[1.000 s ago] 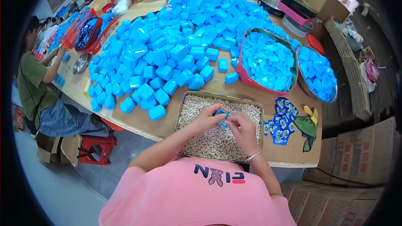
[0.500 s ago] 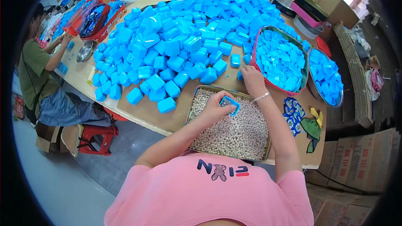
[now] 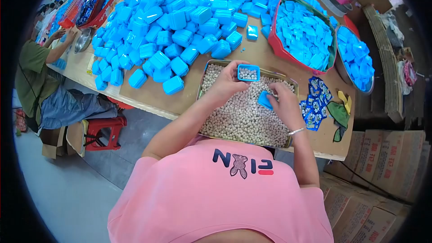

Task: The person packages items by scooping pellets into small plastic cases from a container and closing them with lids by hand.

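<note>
My left hand [image 3: 229, 82] grips a small blue box [image 3: 248, 74] filled with pale round beads, its open top facing up. Lower and to the right, my right hand [image 3: 284, 103] pinches a blue lid [image 3: 265, 100], apart from the box. Both hands are over a rectangular tray [image 3: 200, 128] of the same pale beads [image 3: 238, 117]. Beyond the tray lies a large heap of closed blue boxes [image 3: 180, 31], with a single blue box [image 3: 252, 33] near its right edge.
At the right stand a red-rimmed basket [image 3: 288, 54] of blue pieces and a metal bowl [image 3: 366, 91] of more. Blue printed packets [image 3: 316, 103] and a green cloth [image 3: 338, 114] lie right of the tray. Another person [image 3: 38, 76] sits at the left by a red stool [image 3: 105, 132].
The box in my left hand now shows beads inside and has risen toward the tray's far edge. My right hand has come from beside the basket to over the tray with a lid.
</note>
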Motion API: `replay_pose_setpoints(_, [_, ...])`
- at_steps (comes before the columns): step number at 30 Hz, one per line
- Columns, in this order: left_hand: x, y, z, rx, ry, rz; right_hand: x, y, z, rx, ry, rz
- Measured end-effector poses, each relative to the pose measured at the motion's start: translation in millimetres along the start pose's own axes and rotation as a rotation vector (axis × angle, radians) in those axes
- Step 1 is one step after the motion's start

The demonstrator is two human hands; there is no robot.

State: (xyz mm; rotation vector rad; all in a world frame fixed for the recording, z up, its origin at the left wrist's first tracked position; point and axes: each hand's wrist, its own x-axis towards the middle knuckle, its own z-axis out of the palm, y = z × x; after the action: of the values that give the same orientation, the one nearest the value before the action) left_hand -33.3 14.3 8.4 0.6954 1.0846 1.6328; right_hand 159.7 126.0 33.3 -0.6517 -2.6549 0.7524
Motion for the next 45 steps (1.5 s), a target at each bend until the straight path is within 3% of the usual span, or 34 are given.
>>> replay_pose_setpoints(8, [-1.0,-5.1,3.1,0.085,-0.11,-0.001,-19.4,-16.9,-7.6,-0.084,0.0,-0.037])
replay_pose_setpoints(10, [-0.7,-11.5,1.6,0.135,-0.163,0.001,-13.8,-30.9,-19.9,0.243,0.166,0.065])
replay_pose_setpoints(11, [-1.2,-13.7,1.9,0.185,-0.215,0.01,-10.6,-33.1,-20.3,0.246,0.17,0.074])
replay_pose_setpoints(13, [-4.8,-16.3,8.2,0.172,-0.27,0.013,-2.3,-37.5,-21.8,0.097,0.189,-0.205])
replay_pose_setpoints(20, [-10.6,-16.9,13.9,0.228,-0.208,0.089,3.8,-42.9,-18.1,0.088,0.11,-0.259])
replay_pose_setpoints(22, [-11.3,-17.3,15.8,0.406,-0.174,0.188,2.2,-37.5,-14.1,0.109,0.13,-0.267])
replay_pose_setpoints(26, [-13.4,-10.8,12.7,0.409,-0.252,0.084,-2.9,-38.8,-6.2,0.068,0.25,-0.298])
replay_pose_setpoints(28, [-17.6,-2.3,17.2,0.186,-0.276,0.065,-4.2,-40.0,-4.0,0.052,0.259,-0.314])
replay_pose_setpoints(33, [-11.9,-11.2,10.4,0.249,-0.207,0.145,-1.8,-41.2,3.1,0.21,0.324,-0.333])
replay_pose_setpoints(35, [-17.6,-4.9,18.7,0.289,-0.148,0.232,-3.7,-30.8,11.6,0.631,0.397,-0.007])
replay_pose_setpoints(36, [-19.8,-1.9,23.2,0.285,-0.132,0.279,-4.9,-34.2,13.0,0.68,0.39,0.085])
replay_pose_setpoints(45, [-21.6,0.6,23.8,0.578,-0.206,0.537,-11.9,-34.2,6.9,0.641,0.366,0.077])
